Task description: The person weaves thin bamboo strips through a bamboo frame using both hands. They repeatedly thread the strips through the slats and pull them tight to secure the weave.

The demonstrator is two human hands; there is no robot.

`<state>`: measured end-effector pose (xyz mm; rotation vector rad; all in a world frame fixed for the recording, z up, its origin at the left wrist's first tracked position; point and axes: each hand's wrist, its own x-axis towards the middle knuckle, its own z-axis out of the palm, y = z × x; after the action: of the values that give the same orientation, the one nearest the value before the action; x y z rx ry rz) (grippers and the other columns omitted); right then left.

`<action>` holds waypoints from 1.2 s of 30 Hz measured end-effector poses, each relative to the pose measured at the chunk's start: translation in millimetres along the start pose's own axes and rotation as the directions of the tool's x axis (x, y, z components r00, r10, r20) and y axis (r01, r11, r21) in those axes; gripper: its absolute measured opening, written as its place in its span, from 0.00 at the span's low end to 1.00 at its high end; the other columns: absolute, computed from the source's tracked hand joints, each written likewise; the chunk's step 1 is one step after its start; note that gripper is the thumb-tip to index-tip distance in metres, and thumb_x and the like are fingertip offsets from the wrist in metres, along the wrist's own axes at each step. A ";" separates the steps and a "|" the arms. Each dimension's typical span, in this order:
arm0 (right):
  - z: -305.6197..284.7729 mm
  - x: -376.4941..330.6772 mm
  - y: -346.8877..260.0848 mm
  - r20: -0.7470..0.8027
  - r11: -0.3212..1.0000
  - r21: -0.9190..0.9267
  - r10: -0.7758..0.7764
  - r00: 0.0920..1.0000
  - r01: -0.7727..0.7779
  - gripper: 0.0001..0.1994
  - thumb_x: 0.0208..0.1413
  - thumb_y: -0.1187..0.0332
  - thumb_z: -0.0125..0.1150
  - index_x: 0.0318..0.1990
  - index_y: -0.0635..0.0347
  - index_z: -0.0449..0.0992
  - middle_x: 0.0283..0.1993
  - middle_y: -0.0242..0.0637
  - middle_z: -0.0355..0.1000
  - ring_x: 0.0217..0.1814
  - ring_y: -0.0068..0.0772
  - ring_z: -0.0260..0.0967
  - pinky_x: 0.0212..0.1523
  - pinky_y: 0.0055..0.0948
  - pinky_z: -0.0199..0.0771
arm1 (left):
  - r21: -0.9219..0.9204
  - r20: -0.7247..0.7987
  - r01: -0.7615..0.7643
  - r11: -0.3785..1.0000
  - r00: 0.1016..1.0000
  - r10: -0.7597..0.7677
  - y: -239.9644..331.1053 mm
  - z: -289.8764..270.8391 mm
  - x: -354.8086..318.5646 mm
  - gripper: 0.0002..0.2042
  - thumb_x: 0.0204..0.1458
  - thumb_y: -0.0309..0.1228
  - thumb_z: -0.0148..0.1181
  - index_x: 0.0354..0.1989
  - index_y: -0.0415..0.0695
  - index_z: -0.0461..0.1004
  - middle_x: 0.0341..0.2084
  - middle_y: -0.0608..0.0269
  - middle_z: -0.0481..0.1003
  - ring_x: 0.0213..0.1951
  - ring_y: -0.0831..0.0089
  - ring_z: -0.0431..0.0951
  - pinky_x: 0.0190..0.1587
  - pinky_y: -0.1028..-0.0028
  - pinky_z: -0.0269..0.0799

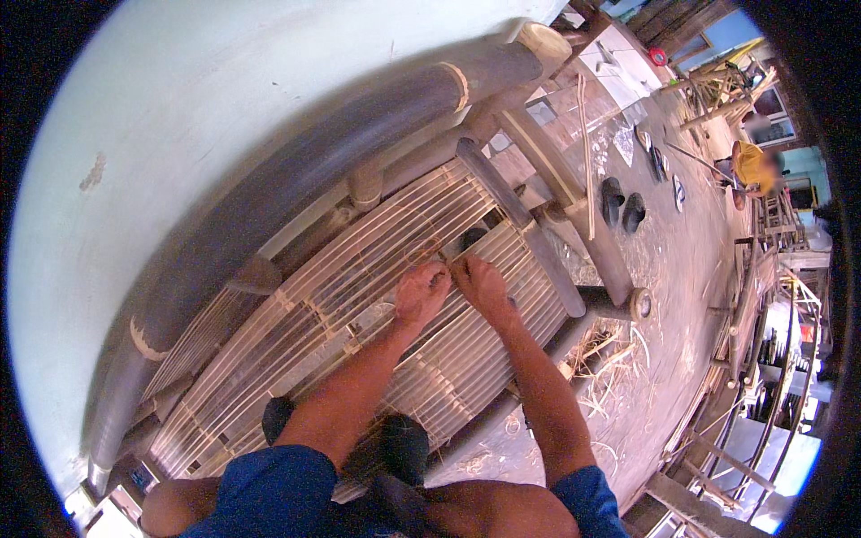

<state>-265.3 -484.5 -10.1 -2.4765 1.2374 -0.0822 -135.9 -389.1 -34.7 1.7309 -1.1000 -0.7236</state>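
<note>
Both my hands meet over the slatted seat of a bamboo bench [448, 377], made of thin pale strips set side by side. My left hand [423, 292] is closed, its fingertips pinched above the slats. Right beside it, my right hand [482, 285] is closed too, knuckles up, its fingertips turned toward the left hand. A thin brownish strand [432, 244] curls next to the left fingertips. What either hand grips is too small or hidden to make out. A dark round thing [473, 236] shows just beyond the right hand.
A thick dark bamboo pole [296, 152] forms the backrest along the pale wall [161, 108]. Bamboo shavings [596, 354] litter the floor at the right, with dark slippers [621, 205] farther off. Another person in yellow [752, 169] sits at the far right among bamboo frames.
</note>
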 end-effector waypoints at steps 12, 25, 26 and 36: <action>-128.9 -81.9 -35.9 -0.615 0.576 0.744 0.392 0.684 0.339 0.35 0.69 0.48 0.40 0.74 0.60 0.40 0.72 0.53 0.53 0.61 0.48 0.69 0.47 0.37 0.81 | 0.233 0.031 0.120 0.965 0.991 -0.130 -10.0 4.9 -1.4 0.18 0.55 0.41 0.54 0.49 0.44 0.77 0.38 0.45 0.79 0.42 0.46 0.80 0.47 0.51 0.74; -114.3 -193.1 84.1 -0.345 0.526 0.809 0.786 0.512 -0.263 0.37 0.67 0.47 0.45 0.75 0.49 0.38 0.77 0.45 0.41 0.74 0.51 0.48 0.68 0.54 0.53 | 0.334 0.170 0.176 0.926 0.955 -0.243 -4.5 8.1 7.0 0.24 0.60 0.52 0.47 0.38 0.40 0.74 0.34 0.40 0.78 0.38 0.42 0.78 0.43 0.46 0.71; -113.7 -197.3 101.6 -0.418 0.506 0.849 0.818 0.395 -0.150 0.37 0.66 0.46 0.45 0.75 0.51 0.39 0.77 0.46 0.40 0.74 0.50 0.48 0.69 0.51 0.54 | 0.342 0.185 0.191 0.920 0.946 -0.265 -3.7 8.0 8.5 0.24 0.60 0.52 0.46 0.38 0.40 0.74 0.35 0.40 0.78 0.39 0.42 0.78 0.43 0.46 0.71; -106.5 -180.6 60.0 -0.325 0.914 -0.094 0.347 0.880 -0.395 0.19 0.56 0.64 0.64 0.52 0.64 0.72 0.48 0.52 0.75 0.46 0.52 0.75 0.45 0.40 0.76 | 0.399 0.335 0.222 0.890 0.868 -0.367 2.2 6.7 16.9 0.23 0.64 0.50 0.38 0.47 0.44 0.72 0.45 0.44 0.77 0.50 0.44 0.76 0.53 0.47 0.68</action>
<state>-444.4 -407.9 88.0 -2.3631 1.9009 -0.2811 -135.1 -407.4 -35.3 2.1498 -1.3107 -1.1795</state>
